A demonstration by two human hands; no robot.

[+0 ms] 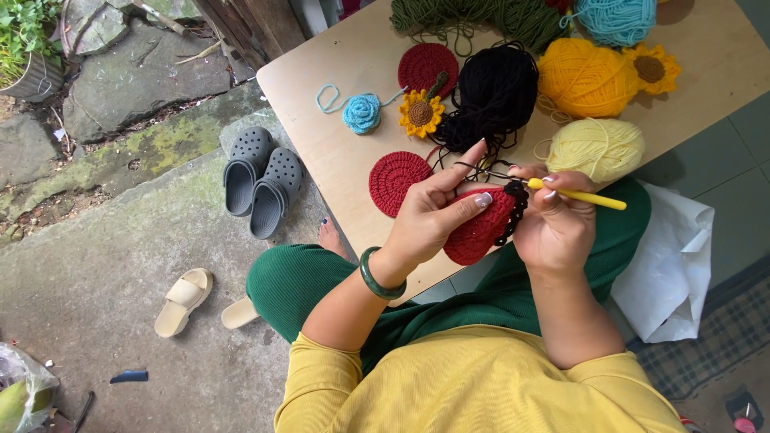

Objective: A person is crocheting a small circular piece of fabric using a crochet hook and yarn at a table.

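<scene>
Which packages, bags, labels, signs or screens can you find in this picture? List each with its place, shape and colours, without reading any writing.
Clear plastic bag: bottom left corner on the concrete ground, crumpled, see-through, with something green and yellowish inside.
White bag or wrapping sheet: on the floor right of the person's green-clad knee, creased, plain white; which of the two it is cannot be told.
No labels, signs or screens are in view.

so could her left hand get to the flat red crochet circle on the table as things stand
Probably yes: the flat red circle lies bare on the table just beyond the left hand. But that hand is pinching the red crochet piece, so it isn't free.
</scene>
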